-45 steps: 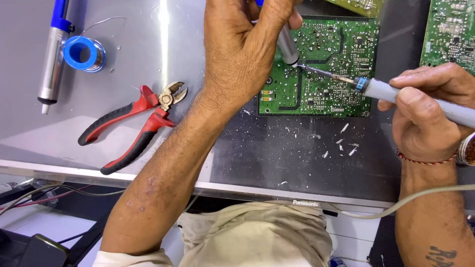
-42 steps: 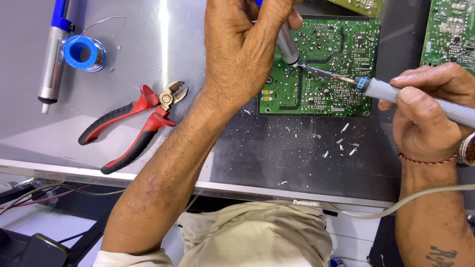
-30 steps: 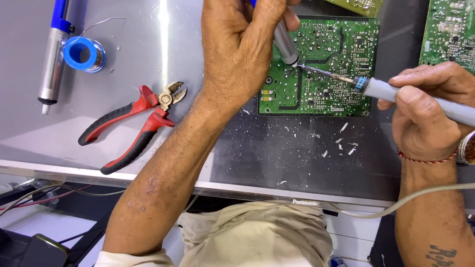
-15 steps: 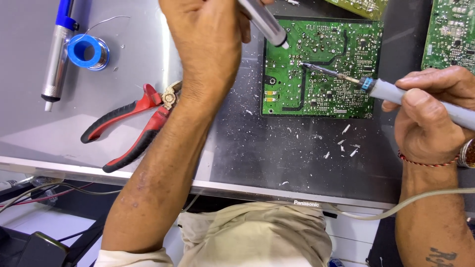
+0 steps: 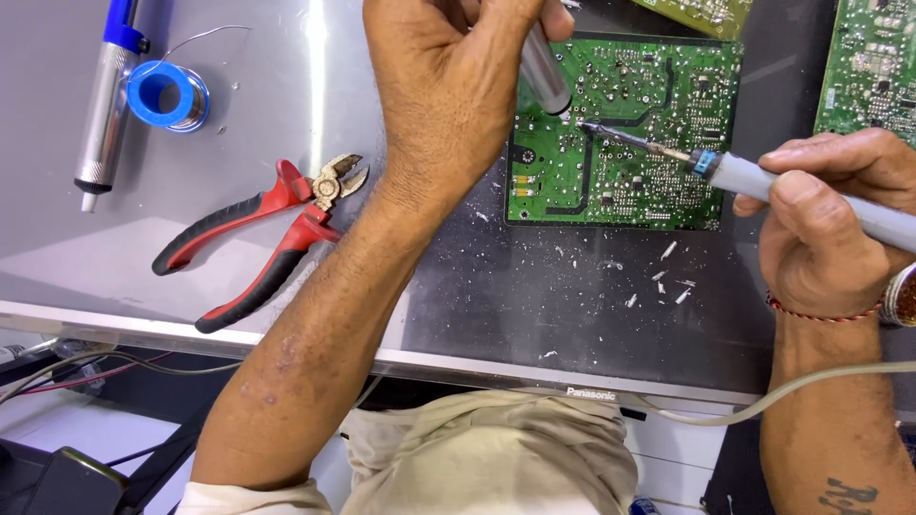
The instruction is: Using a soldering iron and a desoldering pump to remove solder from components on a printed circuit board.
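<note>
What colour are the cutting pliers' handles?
Red with black grips on the cutting pliers, head view.

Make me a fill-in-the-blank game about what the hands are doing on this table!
1. The right hand holds a soldering iron whose tip touches the ____ circuit board.
2. The left hand holds a silver ____-shaped tool over the board.
3. The pliers have red and ____ handles.
4. The solder spool is ____.

Missing words: green; tube; black; blue
</note>
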